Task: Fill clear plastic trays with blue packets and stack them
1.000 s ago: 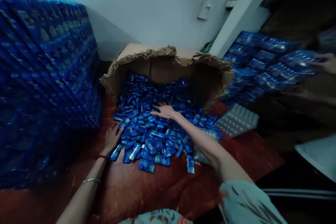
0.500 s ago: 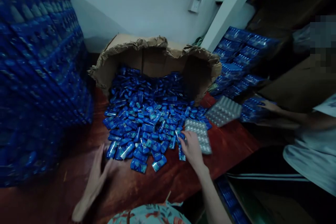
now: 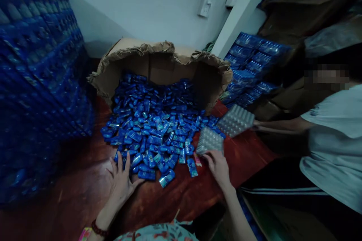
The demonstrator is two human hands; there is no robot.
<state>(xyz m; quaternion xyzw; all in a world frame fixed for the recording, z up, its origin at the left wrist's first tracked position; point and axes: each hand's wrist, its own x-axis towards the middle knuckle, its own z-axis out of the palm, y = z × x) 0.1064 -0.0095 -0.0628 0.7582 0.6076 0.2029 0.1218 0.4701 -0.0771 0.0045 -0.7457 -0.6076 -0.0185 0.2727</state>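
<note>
Small blue packets lie heaped on the reddish-brown table, spilling from a torn cardboard box. At the heap's near left edge is my left hand, open with its fingers spread and the fingertips touching the nearest packets. My right hand has its fingers curled at the near edge of a clear plastic tray with rows of pockets. Just left of those fingers lies a small pink piece, and a loose blue packet beside it.
Tall stacks of blue packs stand at the left. More wrapped blue packs are piled at the back right. A co-worker's arm reaches to a second clear tray. The wall is behind the box.
My left hand has moved right onto the heap's near edge. My right hand has gone from the packets to the tray's near edge. The co-worker's hand has shifted to the second tray.
</note>
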